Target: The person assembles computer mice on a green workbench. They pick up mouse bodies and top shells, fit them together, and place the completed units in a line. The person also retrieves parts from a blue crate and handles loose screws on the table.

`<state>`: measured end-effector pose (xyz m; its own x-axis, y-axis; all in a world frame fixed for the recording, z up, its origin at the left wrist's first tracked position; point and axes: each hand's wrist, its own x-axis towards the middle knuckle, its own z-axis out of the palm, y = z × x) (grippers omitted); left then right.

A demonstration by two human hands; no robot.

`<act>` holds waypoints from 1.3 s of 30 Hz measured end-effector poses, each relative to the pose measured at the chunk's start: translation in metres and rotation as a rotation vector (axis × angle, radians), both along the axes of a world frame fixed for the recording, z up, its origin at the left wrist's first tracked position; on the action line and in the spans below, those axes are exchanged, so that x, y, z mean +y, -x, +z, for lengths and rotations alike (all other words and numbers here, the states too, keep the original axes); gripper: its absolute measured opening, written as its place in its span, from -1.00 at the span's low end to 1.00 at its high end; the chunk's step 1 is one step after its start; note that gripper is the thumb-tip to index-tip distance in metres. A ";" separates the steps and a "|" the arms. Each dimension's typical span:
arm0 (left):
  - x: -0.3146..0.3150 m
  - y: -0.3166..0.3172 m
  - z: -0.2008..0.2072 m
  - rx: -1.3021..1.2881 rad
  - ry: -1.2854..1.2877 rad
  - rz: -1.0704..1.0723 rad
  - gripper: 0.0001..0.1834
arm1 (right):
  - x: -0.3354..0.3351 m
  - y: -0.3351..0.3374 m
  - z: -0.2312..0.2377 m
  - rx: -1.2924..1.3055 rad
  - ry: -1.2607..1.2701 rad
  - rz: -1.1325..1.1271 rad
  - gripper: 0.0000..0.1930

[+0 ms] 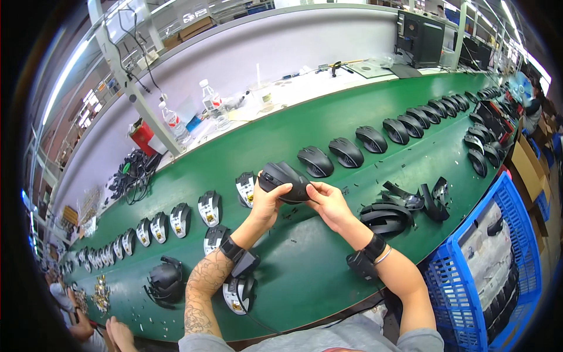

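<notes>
A black computer mouse [282, 176] is held up above the green bench, tilted, between both hands. My left hand [267, 204] grips its near left side, the thumb laid along it. My right hand [332, 205] pinches its right end with thumb and fingertips; the fingers beneath are hidden. Just behind my left hand lies a part-built mouse with a white inside [245, 188]. Another black mouse [315, 161] sits on the bench beyond my right hand. Black curved shell pieces [387, 218] are heaped to the right of my right forearm.
Rows of mice run along the green bench [305, 258]: closed black ones [370, 139] rightward, white-insided ones [180, 220] leftward. More shells [165, 281] lie left. A blue crate [451, 287] stands at the right edge. Bottles [214, 105] stand behind. Another person's hand [120, 334] shows lower left.
</notes>
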<state>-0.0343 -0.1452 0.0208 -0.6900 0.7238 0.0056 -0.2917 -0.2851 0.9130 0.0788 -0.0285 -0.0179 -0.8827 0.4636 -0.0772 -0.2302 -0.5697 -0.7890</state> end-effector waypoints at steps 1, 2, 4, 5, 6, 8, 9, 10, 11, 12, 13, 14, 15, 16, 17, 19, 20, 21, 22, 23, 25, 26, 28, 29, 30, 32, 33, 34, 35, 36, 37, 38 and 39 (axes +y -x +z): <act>0.000 0.001 -0.001 -0.006 -0.005 -0.015 -0.45 | 0.000 0.000 0.001 0.032 0.058 -0.003 -0.70; 0.001 0.002 -0.002 -0.011 -0.010 -0.030 -0.45 | -0.001 0.000 0.000 0.038 0.066 -0.009 -0.69; 0.000 0.002 0.000 -0.011 -0.015 -0.046 -0.47 | -0.001 0.002 -0.002 0.049 0.082 -0.017 -0.68; 0.000 0.002 0.001 -0.011 -0.019 -0.052 -0.48 | 0.000 0.001 -0.002 0.032 0.069 -0.008 -0.66; 0.000 0.001 0.001 -0.016 -0.020 -0.055 -0.49 | 0.002 0.000 -0.001 0.016 0.056 0.002 -0.64; -0.001 0.001 0.001 -0.025 -0.024 -0.063 -0.51 | 0.006 0.000 0.002 -0.020 -0.142 -0.036 -0.59; -0.001 0.000 0.004 -0.061 -0.021 -0.059 -0.52 | 0.007 0.000 0.005 -0.041 -0.326 -0.084 -0.56; 0.000 -0.003 0.007 -0.099 -0.017 -0.059 -0.54 | 0.008 -0.002 0.008 -0.064 -0.509 -0.135 -0.53; -0.001 -0.004 0.010 -0.135 -0.011 -0.050 -0.55 | -0.002 -0.009 0.027 -0.023 -0.692 -0.262 -0.44; -0.002 -0.002 0.007 -0.114 0.010 -0.056 -0.58 | -0.002 -0.008 0.026 0.009 -0.854 -0.307 -0.43; -0.002 0.002 0.004 -0.091 0.027 -0.064 -0.61 | -0.001 -0.007 0.025 0.041 -1.019 -0.355 -0.41; -0.002 0.005 0.000 -0.068 0.045 -0.073 -0.63 | -0.001 -0.007 0.025 0.074 -1.184 -0.403 -0.40; -0.002 0.008 -0.003 -0.138 0.045 -0.078 -0.65 | -0.001 -0.008 0.026 0.051 -1.185 -0.379 -0.38; -0.003 0.012 -0.005 -0.207 0.046 -0.081 -0.66 | -0.001 -0.008 0.025 0.043 -1.192 -0.371 -0.39; -0.003 0.014 -0.006 -0.276 0.047 -0.085 -0.66 | 0.001 -0.008 0.024 0.035 -1.200 -0.363 -0.40; -0.003 0.013 -0.005 -0.277 0.069 -0.109 -0.65 | 0.004 -0.009 0.026 -0.001 -1.202 -0.330 -0.42; -0.003 0.012 -0.005 -0.278 0.079 -0.121 -0.63 | 0.005 -0.011 0.029 -0.029 -1.198 -0.305 -0.42; -0.002 0.011 -0.007 -0.246 0.093 -0.094 -0.62 | 0.006 -0.012 0.031 -0.057 -1.192 -0.280 -0.43; 0.000 0.011 -0.010 -0.214 0.108 -0.065 -0.62 | 0.008 -0.012 0.030 -0.066 -1.172 -0.273 -0.43; 0.001 0.011 -0.012 -0.182 0.123 -0.036 -0.61 | 0.009 -0.012 0.030 -0.076 -1.152 -0.266 -0.43; 0.001 0.011 -0.013 -0.197 0.117 -0.074 -0.61 | 0.010 -0.013 0.030 -0.105 -1.150 -0.245 -0.43; 0.001 0.011 -0.014 -0.205 0.115 -0.093 -0.60 | 0.009 -0.014 0.031 -0.124 -1.168 -0.231 -0.43; 0.002 0.008 -0.011 -0.185 0.110 -0.100 -0.60 | 0.009 -0.013 0.028 -0.115 -1.191 -0.262 -0.43; 0.002 0.008 -0.010 -0.175 0.107 -0.104 -0.60 | 0.008 -0.011 0.024 -0.086 -1.196 -0.307 -0.44; 0.003 0.008 -0.010 -0.160 0.103 -0.095 -0.60 | 0.008 -0.010 0.021 -0.058 -1.201 -0.351 -0.44; 0.003 0.009 -0.011 -0.131 0.093 -0.076 -0.60 | 0.003 -0.009 0.022 -0.077 -1.207 -0.363 -0.44; 0.003 0.008 -0.010 -0.123 0.081 -0.073 -0.63 | 0.002 -0.010 0.022 -0.087 -1.210 -0.369 -0.43; 0.003 0.005 -0.007 -0.113 0.068 -0.068 -0.65 | 0.001 -0.009 0.020 -0.080 -1.203 -0.375 -0.42; 0.003 0.003 -0.006 -0.104 0.056 -0.064 -0.65 | 0.001 -0.008 0.017 -0.073 -1.196 -0.380 -0.40; 0.003 0.002 -0.007 -0.053 0.063 -0.050 -0.63 | 0.001 -0.007 0.015 -0.067 -1.189 -0.386 -0.39; 0.003 0.000 -0.009 -0.003 0.068 -0.035 -0.59 | 0.001 -0.008 0.017 -0.059 -1.232 -0.403 -0.41; 0.003 0.000 -0.010 0.047 0.074 -0.021 -0.54 | 0.001 -0.009 0.020 -0.051 -1.274 -0.419 -0.43; 0.002 0.001 -0.007 -0.053 0.055 -0.015 -0.44 | 0.001 -0.010 0.022 -0.043 -1.316 -0.435 -0.45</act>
